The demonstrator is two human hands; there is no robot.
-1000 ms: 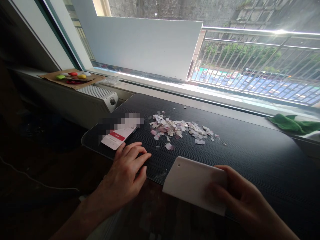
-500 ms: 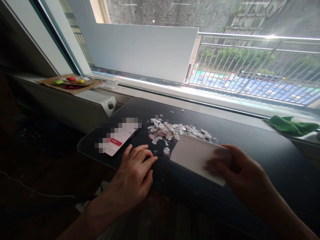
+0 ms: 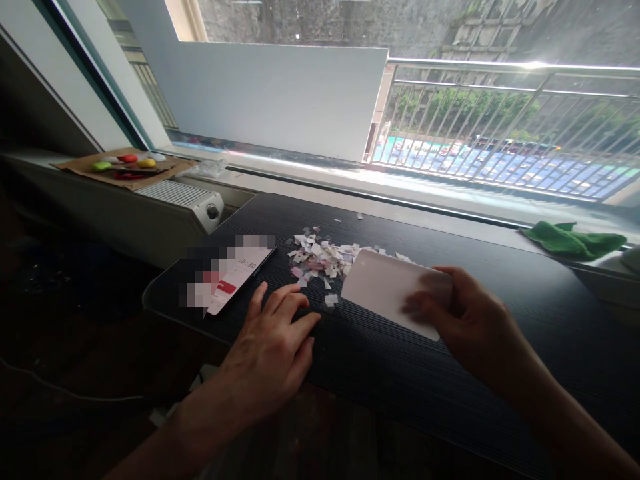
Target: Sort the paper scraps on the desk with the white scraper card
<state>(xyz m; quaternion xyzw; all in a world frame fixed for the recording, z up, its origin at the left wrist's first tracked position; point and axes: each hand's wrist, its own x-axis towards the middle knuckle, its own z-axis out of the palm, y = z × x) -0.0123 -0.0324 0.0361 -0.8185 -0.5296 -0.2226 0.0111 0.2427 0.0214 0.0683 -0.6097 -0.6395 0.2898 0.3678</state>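
My right hand (image 3: 465, 307) grips a thin, milky-white plastic scraper (image 3: 385, 287) by its right end, with the thumb on the near face. The scraper is tilted up, and its upper left side hides part of a heap of small paper scraps (image 3: 323, 257). A loose scrap (image 3: 331, 301) lies just left of the scraper. My left hand (image 3: 277, 333) is at the table's near side with bent fingers apart, holding nothing. Close to its fingertips lies a phone (image 3: 235, 283) with a lit screen, partly blurred out.
The dark table (image 3: 500, 333) stands against the window sill. A green cloth (image 3: 573, 239) lies at the right on the sill. At the left, a brown board (image 3: 75, 168) with colourful pieces rests beside a white radiator (image 3: 175, 197).
My right hand has moved the scraper slightly away from me, over the near right side of the scrap heap. My left hand has barely shifted. The view has turned a little.
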